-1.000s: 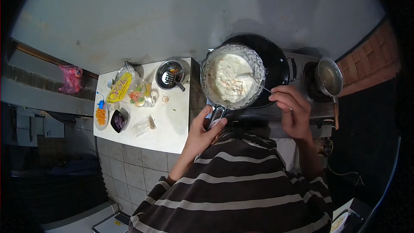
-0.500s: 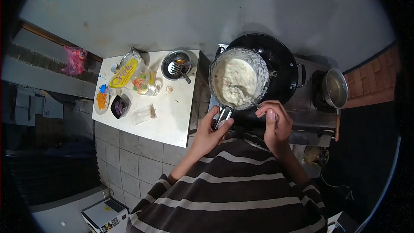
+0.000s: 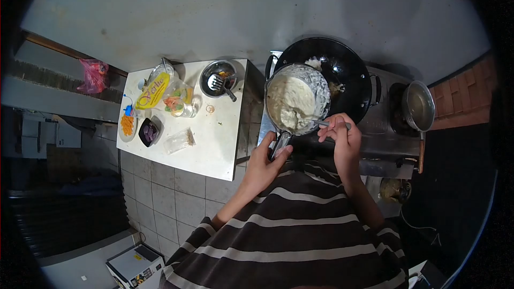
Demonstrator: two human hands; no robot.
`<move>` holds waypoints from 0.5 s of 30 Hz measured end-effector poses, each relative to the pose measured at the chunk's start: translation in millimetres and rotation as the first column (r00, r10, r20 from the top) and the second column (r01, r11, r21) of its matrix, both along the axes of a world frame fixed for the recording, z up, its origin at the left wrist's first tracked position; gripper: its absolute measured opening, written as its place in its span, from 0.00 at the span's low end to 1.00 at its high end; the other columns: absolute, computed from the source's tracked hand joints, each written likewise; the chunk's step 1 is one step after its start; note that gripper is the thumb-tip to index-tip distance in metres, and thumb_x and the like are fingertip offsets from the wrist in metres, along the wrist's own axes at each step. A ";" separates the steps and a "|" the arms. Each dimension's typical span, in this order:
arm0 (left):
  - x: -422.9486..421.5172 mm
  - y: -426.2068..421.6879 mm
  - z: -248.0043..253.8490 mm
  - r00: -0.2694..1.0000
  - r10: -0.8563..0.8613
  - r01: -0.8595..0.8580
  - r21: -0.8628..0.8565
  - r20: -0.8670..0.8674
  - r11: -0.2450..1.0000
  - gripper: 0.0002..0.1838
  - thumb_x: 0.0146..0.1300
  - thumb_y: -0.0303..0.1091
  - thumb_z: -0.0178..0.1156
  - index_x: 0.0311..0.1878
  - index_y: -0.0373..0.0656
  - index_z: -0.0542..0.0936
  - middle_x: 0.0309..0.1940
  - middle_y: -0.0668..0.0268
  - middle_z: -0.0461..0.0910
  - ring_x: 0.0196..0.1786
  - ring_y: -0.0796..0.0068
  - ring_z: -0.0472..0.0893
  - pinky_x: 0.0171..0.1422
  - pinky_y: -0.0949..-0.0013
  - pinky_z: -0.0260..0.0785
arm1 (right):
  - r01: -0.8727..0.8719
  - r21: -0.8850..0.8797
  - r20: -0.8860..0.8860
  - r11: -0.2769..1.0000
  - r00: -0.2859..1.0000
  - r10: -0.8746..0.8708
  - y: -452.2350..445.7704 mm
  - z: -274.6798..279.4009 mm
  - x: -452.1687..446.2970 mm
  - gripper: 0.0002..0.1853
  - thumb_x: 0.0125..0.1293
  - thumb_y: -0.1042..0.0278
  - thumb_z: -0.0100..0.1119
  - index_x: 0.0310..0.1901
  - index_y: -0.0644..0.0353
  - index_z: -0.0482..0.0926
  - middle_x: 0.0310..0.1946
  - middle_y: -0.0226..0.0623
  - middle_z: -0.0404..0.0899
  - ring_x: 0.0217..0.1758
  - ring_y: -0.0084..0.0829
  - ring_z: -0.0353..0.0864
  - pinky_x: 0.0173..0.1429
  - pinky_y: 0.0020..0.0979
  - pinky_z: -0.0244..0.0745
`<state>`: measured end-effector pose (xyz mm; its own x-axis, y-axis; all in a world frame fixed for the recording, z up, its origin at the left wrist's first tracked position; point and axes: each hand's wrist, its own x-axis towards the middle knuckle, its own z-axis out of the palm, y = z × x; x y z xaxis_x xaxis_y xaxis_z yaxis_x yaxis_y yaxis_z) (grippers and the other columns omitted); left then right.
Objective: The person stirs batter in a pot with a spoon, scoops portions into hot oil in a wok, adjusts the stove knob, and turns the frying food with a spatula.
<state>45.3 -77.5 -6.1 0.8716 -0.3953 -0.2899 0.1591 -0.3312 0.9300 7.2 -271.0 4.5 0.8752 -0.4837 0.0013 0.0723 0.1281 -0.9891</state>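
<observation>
Pinching the spoon crosswise, our right fingers point it leftward. Our left fingers clasp the handle, pan beyond them.

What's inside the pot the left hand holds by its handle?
A pale, lumpy mixture, with smears up the inner wall of the pot. The utensil in the right hand dips into it; the utensil's tip and the pot's bottom are covered.

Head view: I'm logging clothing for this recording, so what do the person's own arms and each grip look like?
The left grip and right grip are bare, ungloved hands. The forearms are uncovered too. Loose-looking sleeves, dark with pale grey stripes, begin near the elbows.
</observation>
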 end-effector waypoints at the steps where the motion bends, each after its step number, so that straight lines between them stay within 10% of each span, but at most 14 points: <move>1: 0.9 0.2 -1.2 1.000 -0.005 0.005 -0.001 0.001 1.000 0.12 0.67 0.31 0.63 0.47 0.38 0.71 0.24 0.74 0.71 0.23 0.89 0.66 0.24 0.79 0.55 | -0.022 0.076 -0.014 0.997 1.000 0.023 -2.0 -0.2 0.2 0.17 0.79 0.64 0.37 0.35 0.64 0.71 0.33 0.40 0.76 0.32 0.26 0.78 0.39 0.28 0.75; 15: 27.8 21.7 9.8 0.959 -0.109 0.053 -0.211 -0.260 0.976 0.13 0.69 0.32 0.62 0.50 0.42 0.68 0.19 0.74 0.70 0.17 0.88 0.66 0.18 0.80 0.54 | 0.016 0.265 0.002 0.964 1.000 -0.017 -7.5 12.7 16.4 0.13 0.77 0.64 0.40 0.36 0.61 0.69 0.35 0.41 0.76 0.33 0.28 0.79 0.38 0.29 0.75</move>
<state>73.1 -55.8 3.8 0.7348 -0.5350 -0.4169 0.3926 -0.1656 0.9047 23.7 -278.6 17.3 0.8675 -0.4815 -0.1246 0.0810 0.3840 -0.9198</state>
